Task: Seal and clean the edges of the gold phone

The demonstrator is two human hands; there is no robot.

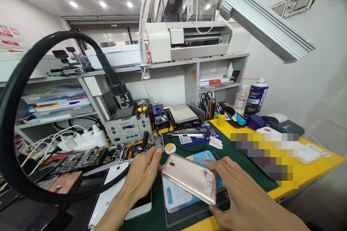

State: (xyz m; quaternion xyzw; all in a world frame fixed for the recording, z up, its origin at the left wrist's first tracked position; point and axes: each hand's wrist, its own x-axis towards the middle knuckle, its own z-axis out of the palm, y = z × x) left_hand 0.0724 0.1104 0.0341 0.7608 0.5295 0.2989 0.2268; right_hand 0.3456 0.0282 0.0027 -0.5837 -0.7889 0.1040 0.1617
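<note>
A gold smartphone (189,177), back side up with a small label at its right end, is held slightly tilted over a blue and white flat box (177,199). My right hand (235,184) grips its right end, thumb at the near corner and fingers at the far edge. At the phone's left end is my left hand (142,169), its fingers curled closed against the edge; the fingertips are partly hidden. Under the box lies a dark perforated pad (189,216) on the green mat (230,168). A small round white and yellow tin (170,148) stands just beyond the phone.
A black flexible hose (16,115) loops across the left side. Phones, including a white one (108,187), and circuit boards (90,157) crowd the left. Behind stand a grey station (130,128) and a yellow bottle (221,118). A lamp (271,25) hangs overhead at right.
</note>
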